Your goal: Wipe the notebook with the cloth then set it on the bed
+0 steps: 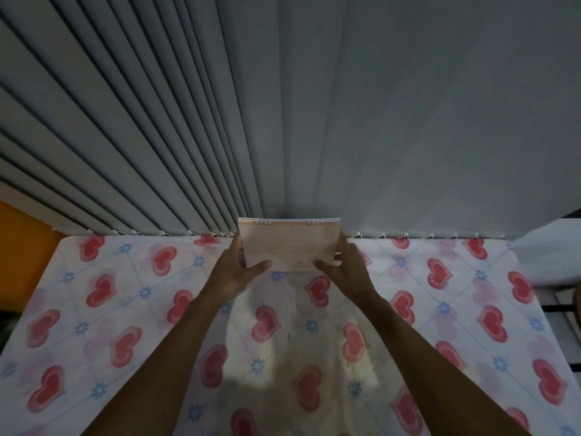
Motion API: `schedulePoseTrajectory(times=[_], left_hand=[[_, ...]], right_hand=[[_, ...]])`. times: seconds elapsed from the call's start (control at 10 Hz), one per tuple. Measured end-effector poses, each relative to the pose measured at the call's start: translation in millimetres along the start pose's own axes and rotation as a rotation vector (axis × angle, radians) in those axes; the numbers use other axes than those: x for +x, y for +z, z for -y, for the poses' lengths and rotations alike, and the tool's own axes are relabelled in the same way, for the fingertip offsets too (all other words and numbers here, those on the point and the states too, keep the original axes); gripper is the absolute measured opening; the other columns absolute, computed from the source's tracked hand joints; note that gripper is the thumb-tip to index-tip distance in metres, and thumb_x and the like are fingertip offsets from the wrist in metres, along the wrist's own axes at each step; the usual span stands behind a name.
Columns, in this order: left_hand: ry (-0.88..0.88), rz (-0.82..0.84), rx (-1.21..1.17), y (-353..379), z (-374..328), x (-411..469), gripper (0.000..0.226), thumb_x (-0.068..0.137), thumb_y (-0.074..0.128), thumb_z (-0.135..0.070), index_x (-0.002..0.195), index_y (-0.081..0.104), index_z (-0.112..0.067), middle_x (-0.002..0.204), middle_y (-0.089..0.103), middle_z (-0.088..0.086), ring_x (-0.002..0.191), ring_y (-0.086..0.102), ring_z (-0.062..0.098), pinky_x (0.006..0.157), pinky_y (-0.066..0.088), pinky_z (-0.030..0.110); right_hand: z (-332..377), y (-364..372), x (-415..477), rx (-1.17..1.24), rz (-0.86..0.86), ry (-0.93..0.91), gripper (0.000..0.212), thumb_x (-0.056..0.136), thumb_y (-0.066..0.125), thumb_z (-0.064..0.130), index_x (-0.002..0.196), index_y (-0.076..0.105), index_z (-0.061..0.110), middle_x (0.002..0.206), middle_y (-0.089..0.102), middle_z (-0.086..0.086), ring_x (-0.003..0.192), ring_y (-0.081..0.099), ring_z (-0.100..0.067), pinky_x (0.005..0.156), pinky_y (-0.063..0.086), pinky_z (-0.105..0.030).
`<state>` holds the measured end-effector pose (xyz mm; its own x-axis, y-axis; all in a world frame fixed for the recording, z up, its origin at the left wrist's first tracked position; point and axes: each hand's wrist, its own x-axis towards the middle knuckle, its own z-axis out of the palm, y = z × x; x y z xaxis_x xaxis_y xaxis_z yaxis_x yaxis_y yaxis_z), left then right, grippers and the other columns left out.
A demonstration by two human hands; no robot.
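Note:
A pale pink spiral-bound notebook (289,243) stands upright at the far edge of the bed (125,309), its wire binding on top, against the grey blinds. My left hand (239,265) grips its left side and my right hand (345,265) grips its right side, thumbs across the front cover. The bed has a white sheet printed with red hearts and blue flowers. No cloth is in view.
Grey vertical blinds (157,136) and a flat grey curtain (440,121) hang behind the bed. An orange wall (22,247) borders the left side. At the right edge sit a white surface (547,253) and dark bars (562,313).

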<state>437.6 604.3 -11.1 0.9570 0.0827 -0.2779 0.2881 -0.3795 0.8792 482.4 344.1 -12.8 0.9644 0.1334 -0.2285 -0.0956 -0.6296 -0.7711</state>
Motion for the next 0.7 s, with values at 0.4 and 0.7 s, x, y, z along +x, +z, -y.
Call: schedulePoseTrajectory(times=[0.4, 0.7], left_hand=[[-0.019, -0.019, 0.105, 0, -7, -4, 0.075, 0.079, 0.083, -0.039, 0.140, 0.039, -0.036, 0.125, 0.066, -0.011, 0.115, 0.063, 0.015, 0.079, 0.051, 0.019], [0.069, -0.081, 0.351, -19, -34, -51, 0.106, 0.079, 0.073, -0.061, 0.159, 0.012, -0.028, 0.158, 0.041, 0.003, 0.141, 0.043, 0.029, 0.110, 0.041, 0.053]], right_hand=[[1, -5, 1, -0.011, -0.003, -0.066, 0.095, 0.083, 0.084, 0.027, 0.158, 0.026, 0.015, 0.134, 0.062, -0.016, 0.115, 0.065, -0.032, 0.091, 0.059, -0.040], [26, -17, -42, -0.239, -0.073, 0.018, 0.119, 0.076, 0.076, 0.066, 0.161, 0.006, 0.018, 0.165, 0.028, -0.015, 0.150, 0.029, -0.040, 0.117, 0.033, -0.056]])
